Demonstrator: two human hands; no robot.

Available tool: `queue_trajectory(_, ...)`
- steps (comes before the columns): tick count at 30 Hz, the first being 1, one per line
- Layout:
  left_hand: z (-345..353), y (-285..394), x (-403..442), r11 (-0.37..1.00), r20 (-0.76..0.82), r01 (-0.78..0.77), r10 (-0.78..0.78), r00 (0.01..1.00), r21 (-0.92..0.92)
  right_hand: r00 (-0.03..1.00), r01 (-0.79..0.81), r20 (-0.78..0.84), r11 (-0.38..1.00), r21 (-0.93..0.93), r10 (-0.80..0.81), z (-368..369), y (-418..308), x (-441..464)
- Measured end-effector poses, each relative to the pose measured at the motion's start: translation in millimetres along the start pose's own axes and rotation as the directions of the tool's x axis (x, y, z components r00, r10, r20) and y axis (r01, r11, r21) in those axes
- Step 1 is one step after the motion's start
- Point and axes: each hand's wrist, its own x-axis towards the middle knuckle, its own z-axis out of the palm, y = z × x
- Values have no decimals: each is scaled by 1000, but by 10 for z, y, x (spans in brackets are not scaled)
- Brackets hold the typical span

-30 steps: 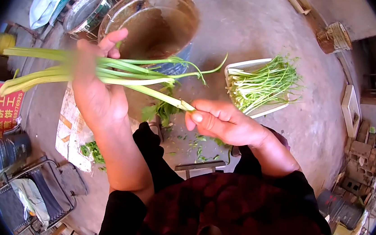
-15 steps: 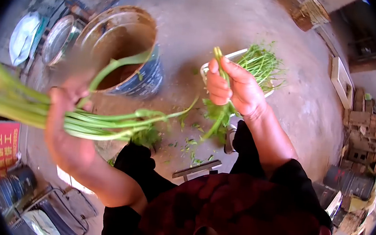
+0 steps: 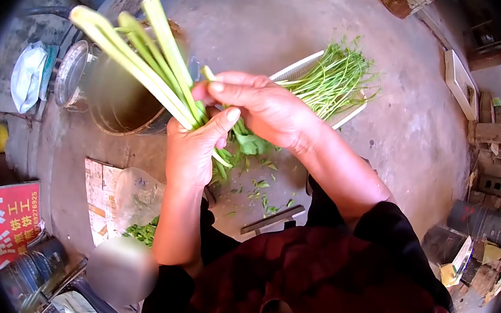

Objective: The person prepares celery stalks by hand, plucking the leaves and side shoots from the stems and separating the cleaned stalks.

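Observation:
A bunch of celery (image 3: 161, 66) is clasped in my left hand (image 3: 192, 148), its thick pale ends fanning toward the upper left. Close against it, my right hand (image 3: 276, 111) is closed on a thinner celery stalk (image 3: 208, 74), whose tip pokes out between the fingers. Green leaves (image 3: 251, 144) hang below my right hand; which stalk they belong to is partly hidden. Behind the bunch stands a large bucket (image 3: 117, 128), partly covered by the stalks. A white basket (image 3: 346, 118) beyond my right hand is heaped with thin green stems (image 3: 330, 83).
Torn leaves (image 3: 261, 184) litter the floor near my feet. A clear plastic bag (image 3: 138, 191) and more greens (image 3: 142, 232) lie at left, near a red sign (image 3: 8, 217). Bricks (image 3: 495, 150) and dark drums (image 3: 479, 224) line the right side.
My left hand has swung the celery bunch from the far left toward the middle, turning its thick ends upward. My right hand has moved left and now meets the bunch.

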Motion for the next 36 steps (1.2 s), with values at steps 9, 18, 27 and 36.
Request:
queue_trajectory(9, -134, 90, 28, 975, 8, 138, -139, 990, -172, 997, 4, -81, 999, -41, -8, 47, -67, -67)
queue_trajectory(18, -367, 63, 99, 950, 152, 229, -199, 968, -212, 998, 53, 63, 738, -673, -14, -25, -72, -268)
queue_trajectory(27, -286, 52, 64, 967, 66, 239, -234, 970, -90, 948, 257, 127, 469, -845, -291, -150, 73, -207)
queue_trajectory(36, -272, -30, 49, 997, -17, 78, -78, 997, 9, 906, 205, 257, -184, -961, -336, -61, 136, -236)
